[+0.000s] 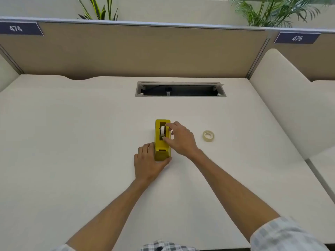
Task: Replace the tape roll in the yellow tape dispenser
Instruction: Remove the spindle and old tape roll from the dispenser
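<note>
The biggest risk I see is the yellow tape dispenser point(162, 140) lifting or skidding when the old roll point(163, 131) comes up: if the spindle sticks in its slots, the pull goes into the whole body, and only 1 hand is there to hold it down. A loose tail of tape could also catch on the cutter at the near end and drag. The fingers are thin cover over a narrow well, so a slip off the roll looks possible too.

The left hand point(147, 161) lies low on the desk point(72, 142), wrapped around the dispenser's near end, thumb under the near right corner and fingers on the left side, clamping it. The right hand point(178, 139) comes in from the right, wrist raised, forefinger and thumb point(165, 139) spread over the well and touching the roll at its far and near sides; I cannot tell whether they have truly pinched it.

The dispenser stands near the middle of the desk, lengthwise toward the far edge. The spare roll point(208, 136) lies flat to its right, apart from both hands.
</note>
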`<state>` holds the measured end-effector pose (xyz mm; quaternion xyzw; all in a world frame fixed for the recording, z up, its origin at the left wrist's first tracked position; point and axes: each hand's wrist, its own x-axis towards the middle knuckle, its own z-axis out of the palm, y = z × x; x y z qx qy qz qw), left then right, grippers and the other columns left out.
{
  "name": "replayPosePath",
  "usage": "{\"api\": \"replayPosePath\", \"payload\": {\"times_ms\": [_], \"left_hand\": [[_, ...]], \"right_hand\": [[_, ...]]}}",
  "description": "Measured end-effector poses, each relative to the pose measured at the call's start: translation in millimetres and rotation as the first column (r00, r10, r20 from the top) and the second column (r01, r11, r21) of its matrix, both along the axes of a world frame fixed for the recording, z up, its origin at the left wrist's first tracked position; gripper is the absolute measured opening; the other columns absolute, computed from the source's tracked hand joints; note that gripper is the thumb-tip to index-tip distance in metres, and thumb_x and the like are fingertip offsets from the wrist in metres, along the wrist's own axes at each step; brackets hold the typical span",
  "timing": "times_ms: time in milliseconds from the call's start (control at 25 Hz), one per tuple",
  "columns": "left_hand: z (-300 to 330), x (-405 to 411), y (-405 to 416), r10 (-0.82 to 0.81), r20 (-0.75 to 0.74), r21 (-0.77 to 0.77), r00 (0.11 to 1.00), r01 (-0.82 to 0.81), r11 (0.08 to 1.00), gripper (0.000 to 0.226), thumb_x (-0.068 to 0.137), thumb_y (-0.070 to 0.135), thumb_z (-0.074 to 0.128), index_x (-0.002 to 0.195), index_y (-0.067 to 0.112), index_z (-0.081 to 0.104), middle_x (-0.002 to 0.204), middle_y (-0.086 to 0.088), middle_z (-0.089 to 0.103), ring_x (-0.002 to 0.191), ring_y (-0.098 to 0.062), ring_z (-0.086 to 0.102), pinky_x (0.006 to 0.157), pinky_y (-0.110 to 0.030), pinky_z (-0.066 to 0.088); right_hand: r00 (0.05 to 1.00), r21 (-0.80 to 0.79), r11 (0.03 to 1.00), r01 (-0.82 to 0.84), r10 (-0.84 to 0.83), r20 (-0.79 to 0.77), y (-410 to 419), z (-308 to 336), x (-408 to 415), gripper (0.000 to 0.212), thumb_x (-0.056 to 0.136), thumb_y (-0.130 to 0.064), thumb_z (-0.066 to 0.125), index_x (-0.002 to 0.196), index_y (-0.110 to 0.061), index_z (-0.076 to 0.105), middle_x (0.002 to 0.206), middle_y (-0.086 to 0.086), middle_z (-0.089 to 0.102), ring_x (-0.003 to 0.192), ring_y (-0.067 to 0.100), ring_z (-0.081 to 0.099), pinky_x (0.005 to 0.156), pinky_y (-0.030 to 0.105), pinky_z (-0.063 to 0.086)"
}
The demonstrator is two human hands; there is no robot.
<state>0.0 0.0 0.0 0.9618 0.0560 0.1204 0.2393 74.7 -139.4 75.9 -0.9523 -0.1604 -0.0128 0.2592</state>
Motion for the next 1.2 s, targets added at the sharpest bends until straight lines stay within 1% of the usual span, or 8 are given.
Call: {"api": "replayPosePath", "payload": {"times_ms": [160, 280, 400, 520, 720, 920, 1040, 1200], "left_hand": [[-1, -1, 2, 0.010, 0.018, 0.029, 1.000, -0.011, 1.000, 0.088, 0.067, 0.082, 0.051, 0.121, 0.013, 0.058, 0.123, -0.004, 0.062, 0.111, -0.024, 0.056, 0.079, -0.038, 0.048], [-2, -3, 1, 0.010, 0.022, 0.047, 1.000, -0.011, 0.999, 0.086, 0.070, 0.082, 0.049, 0.121, 0.013, 0.058, 0.124, -0.005, 0.062, 0.116, -0.025, 0.055, 0.083, -0.039, 0.045], [-3, -3, 1, 0.007, 0.036, 0.079, 0.999, -0.010, 0.997, 0.084, 0.074, 0.080, 0.048, 0.121, 0.012, 0.057, 0.128, -0.007, 0.061, 0.124, -0.026, 0.052, 0.094, -0.044, 0.042], [-6, -2, 1, -0.014, 0.036, 0.074, 0.999, 0.011, 0.997, 0.082, 0.076, 0.078, 0.049, 0.122, 0.011, 0.057, 0.129, -0.005, 0.061, 0.129, -0.024, 0.050, 0.105, -0.047, 0.038], [-7, -3, 1, -0.011, 0.030, 0.038, 0.999, 0.010, 0.999, 0.086, 0.076, 0.079, 0.047, 0.125, 0.010, 0.057, 0.129, -0.007, 0.063, 0.126, -0.025, 0.054, 0.104, -0.043, 0.041], [-7, -3, 2, -0.010, 0.029, 0.035, 1.000, 0.009, 0.999, 0.085, 0.076, 0.079, 0.048, 0.125, 0.011, 0.057, 0.128, -0.006, 0.063, 0.124, -0.024, 0.055, 0.104, -0.041, 0.040], [-8, -3, 2, -0.007, 0.034, 0.033, 0.999, 0.006, 0.999, 0.083, 0.076, 0.078, 0.049, 0.125, 0.011, 0.057, 0.128, -0.005, 0.063, 0.124, -0.023, 0.054, 0.104, -0.041, 0.039], [-8, -2, 2, -0.005, 0.036, 0.030, 0.999, 0.004, 1.000, 0.083, 0.075, 0.079, 0.048, 0.123, 0.012, 0.059, 0.128, -0.004, 0.064, 0.124, -0.022, 0.055, 0.104, -0.041, 0.039]], "right_hand": [[0.999, -0.059, 0.998, -0.004, 0.002, -0.034, 4, 7, 4, 0.053, 0.088, -0.043, 0.066, 0.135, -0.021, 0.054, 0.123, -0.004, 0.056, 0.099, 0.020, 0.064, 0.080, 0.037, 0.055], [0.999, -0.077, 0.997, -0.032, 0.029, -0.033, 6, 10, 7, 0.050, 0.089, -0.041, 0.065, 0.135, -0.022, 0.056, 0.125, -0.002, 0.056, 0.100, 0.021, 0.063, 0.080, 0.035, 0.052], [0.999, -0.091, 0.995, -0.043, 0.042, -0.022, 6, 11, 9, 0.047, 0.090, -0.038, 0.066, 0.133, -0.021, 0.058, 0.123, -0.001, 0.056, 0.099, 0.021, 0.063, 0.077, 0.032, 0.049], [0.999, -0.088, 0.995, -0.049, 0.048, -0.012, 6, 11, 11, 0.045, 0.089, -0.036, 0.067, 0.130, -0.021, 0.060, 0.121, -0.002, 0.057, 0.097, 0.020, 0.063, 0.075, 0.030, 0.049], [0.999, -0.080, 0.996, -0.049, 0.050, 0.007, 6, 11, 11, 0.039, 0.090, -0.035, 0.067, 0.126, -0.020, 0.063, 0.122, -0.002, 0.058, 0.095, 0.019, 0.064, 0.073, 0.030, 0.049], [0.995, -0.146, 0.987, -0.071, 0.081, 0.060, 7, 13, 13, 0.037, 0.089, -0.033, 0.067, 0.124, -0.020, 0.063, 0.124, -0.004, 0.059, 0.092, 0.019, 0.064, 0.067, 0.026, 0.042], [0.991, -0.190, 0.979, -0.075, 0.094, 0.091, 8, 12, 14, 0.038, 0.088, -0.033, 0.066, 0.123, -0.020, 0.062, 0.121, -0.004, 0.063, 0.097, 0.019, 0.064, 0.070, 0.029, 0.046], [0.992, -0.199, 0.978, -0.063, 0.082, 0.091, 11, 11, 14, 0.040, 0.085, -0.032, 0.066, 0.123, -0.019, 0.062, 0.118, -0.003, 0.066, 0.096, 0.020, 0.065, 0.073, 0.033, 0.052]]}}
